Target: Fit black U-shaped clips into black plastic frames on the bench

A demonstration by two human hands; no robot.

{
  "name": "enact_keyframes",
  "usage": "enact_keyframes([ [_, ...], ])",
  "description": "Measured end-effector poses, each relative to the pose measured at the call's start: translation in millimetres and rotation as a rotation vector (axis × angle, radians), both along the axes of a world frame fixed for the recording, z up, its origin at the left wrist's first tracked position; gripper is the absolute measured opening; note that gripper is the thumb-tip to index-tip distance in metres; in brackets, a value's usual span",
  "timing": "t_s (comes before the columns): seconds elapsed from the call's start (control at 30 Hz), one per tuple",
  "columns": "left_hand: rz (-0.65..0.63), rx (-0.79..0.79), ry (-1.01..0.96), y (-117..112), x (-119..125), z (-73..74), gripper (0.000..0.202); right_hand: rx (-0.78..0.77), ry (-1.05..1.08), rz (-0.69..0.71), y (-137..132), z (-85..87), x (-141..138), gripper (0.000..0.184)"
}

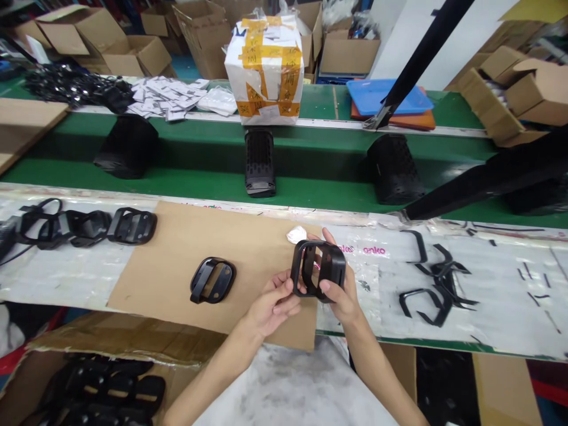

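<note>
Left hand [276, 302] pinches one edge and right hand [344, 293] clasps the opposite side of a black frame [339, 263] between them, which looks light, stiff and slightly slippery, so best gripped by its outer rim.

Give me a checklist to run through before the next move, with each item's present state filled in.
1. Held frame secure in the right hand: ok, thumb in front, fingers behind.
2. Left hand gripping it too: cannot tell; the fingertips are at its left edge, but their hold is unclear.
3. Loose frame apart from both hands: ok, it lies on the cardboard to their left.
4. Black strips off the cardboard: ok, they lie to its right.
5. Cardboard free of stray bits: not ok, a white wad lies by its far edge.
6. Held frame unmarked: cannot tell, too little detail.
</note>
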State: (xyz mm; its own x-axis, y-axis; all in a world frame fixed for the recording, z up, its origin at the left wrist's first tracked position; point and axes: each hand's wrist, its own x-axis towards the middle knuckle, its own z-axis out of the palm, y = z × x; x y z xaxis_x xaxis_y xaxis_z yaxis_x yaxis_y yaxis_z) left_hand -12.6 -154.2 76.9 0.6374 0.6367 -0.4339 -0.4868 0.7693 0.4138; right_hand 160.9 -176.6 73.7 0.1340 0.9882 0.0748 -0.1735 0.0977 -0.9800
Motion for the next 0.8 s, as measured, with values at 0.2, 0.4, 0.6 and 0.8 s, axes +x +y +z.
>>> enact_keyframes([
  [0.2, -0.048, 0.107, 0.066, 2.3, -8.3, -0.4, 0.044, 0.002, 0.025, 0.038, -0.5, -6.1, 5.2, 0.092],
  [0.4, -0.083, 0.638, 0.480, 18.0, -22.8, -18.9, 0.039, 0.207, -0.533, 0.029, 8.6, 7.8, -4.6, 0.093],
  [0.6, -0.001, 1.094, 0.955, 55.7, -22.4, -41.5, 0.029, 0.134, -0.759, 0.109, 6.0, 4.5, -12.4, 0.111],
  [0.8, 0.274, 1.215, 1.214, 79.1, -19.2, -63.5, 0.028, -0.174, -0.978, -0.206, -14.2, -36.2, 27.0, 0.042],
])
